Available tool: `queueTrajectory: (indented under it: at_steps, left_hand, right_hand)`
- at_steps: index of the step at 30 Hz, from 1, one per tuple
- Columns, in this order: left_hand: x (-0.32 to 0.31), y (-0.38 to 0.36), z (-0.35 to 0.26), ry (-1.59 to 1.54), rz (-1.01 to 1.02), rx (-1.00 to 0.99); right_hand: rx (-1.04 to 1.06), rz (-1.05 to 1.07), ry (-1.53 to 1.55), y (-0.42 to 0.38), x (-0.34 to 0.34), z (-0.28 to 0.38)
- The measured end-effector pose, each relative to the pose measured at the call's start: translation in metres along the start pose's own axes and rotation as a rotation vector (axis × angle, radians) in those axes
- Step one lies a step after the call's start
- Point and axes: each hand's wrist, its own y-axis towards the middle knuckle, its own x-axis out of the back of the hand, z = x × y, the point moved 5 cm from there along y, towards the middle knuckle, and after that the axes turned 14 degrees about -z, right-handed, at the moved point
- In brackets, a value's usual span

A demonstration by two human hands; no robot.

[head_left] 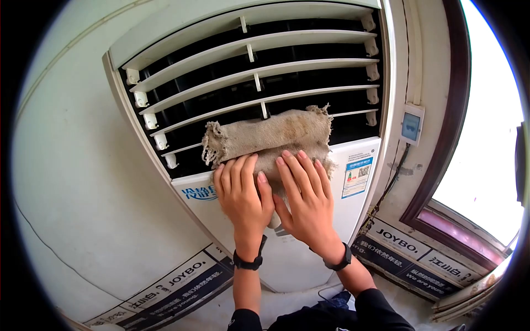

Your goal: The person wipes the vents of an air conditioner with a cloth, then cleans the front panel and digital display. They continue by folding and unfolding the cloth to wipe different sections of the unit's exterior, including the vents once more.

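Note:
A worn beige cloth [276, 132] with frayed ends lies folded over the lowest slats of a white floor-standing air conditioner [309, 259]. Side by side, my left hand [243, 190] and my right hand [305, 196] rest on the cloth's lower part, palms down. The fingers of both hands are stretched out, and the thumbs are near each other. Above the cloth, curved white louvers [309, 37] cross the dark vent. A blue and white label [358, 176] is on the front panel, right of my right hand.
A wall switch box [411, 126] with cables below it is on the right wall, beside a dark-framed window [455, 110]. Printed banner strips [436, 265] run along the wall base. Rolled or stacked sheets [469, 295] lie at the lower right.

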Motion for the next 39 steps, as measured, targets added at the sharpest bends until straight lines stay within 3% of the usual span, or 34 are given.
queueTrajectory:
  at_steps: [10, 21, 22, 25, 28, 31, 39]
  left_hand:
    - [0.003, 0.017, 0.006, -0.017, 0.047, 0.044]
    - [-0.003, 0.01, -0.002, 0.048, 0.004, 0.067]
    - [-0.004, 0.014, -0.002, 0.059, 0.027, 0.048]
    - [-0.011, 0.026, -0.001, 0.076, 0.154, -0.03]
    - [-0.022, 0.032, 0.006, 0.097, 0.3, 0.029]
    - [-0.02, 0.035, 0.005, 0.119, 0.297, 0.089]
    - [-0.021, 0.025, -0.001, 0.165, 0.141, 0.001]
  right_hand:
    - [0.047, -0.105, 0.085, 0.038, -0.012, -0.019]
    - [-0.014, -0.18, -0.001, 0.024, -0.019, -0.011]
    - [0.036, -0.248, 0.009, 0.03, -0.016, -0.013]
    - [-0.007, -0.161, 0.072, 0.045, -0.018, -0.02]
    - [-0.033, -0.17, 0.035, 0.05, -0.025, -0.019]
    - [-0.005, -0.249, 0.07, 0.046, -0.028, -0.02]
    - [0.022, -0.244, 0.084, 0.04, -0.021, -0.023]
